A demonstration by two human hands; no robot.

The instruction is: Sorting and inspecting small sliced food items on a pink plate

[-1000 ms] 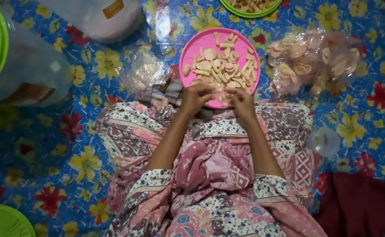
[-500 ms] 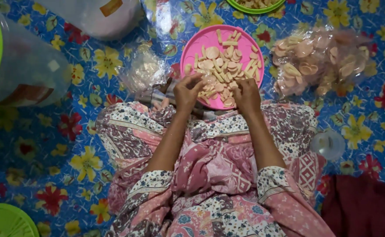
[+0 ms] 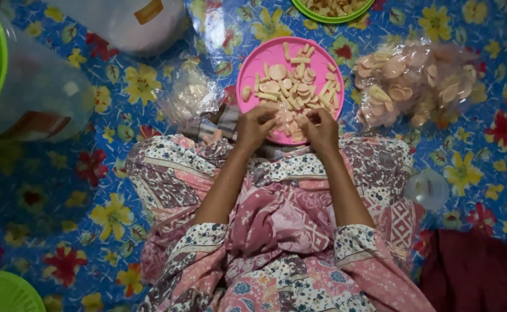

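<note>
A pink round plate (image 3: 253, 63) lies on the flowered floor mat ahead of my lap, covered with several pale round and stick-shaped crackers (image 3: 291, 86). Both hands meet over the plate's near edge. My left hand (image 3: 257, 125) is curled, fingertips pinched toward the middle. My right hand (image 3: 321, 129) is curled the same way, facing it. A small pale cracker seems to sit between the fingertips of the two hands, mostly hidden by the fingers. My patterned skirt (image 3: 276, 231) covers my knees below.
A clear plastic bag of crackers (image 3: 421, 81) lies right of the plate. A crumpled clear bag (image 3: 187, 95) lies left. Large clear jars with green lids (image 3: 28, 86) stand at left, a green plate (image 3: 331, 8) at the top, a small clear lid (image 3: 427, 188) at right.
Both hands lifted off the plate's near edge and drew together toward me, fingertips now pinched against each other. The view shifted slightly.
</note>
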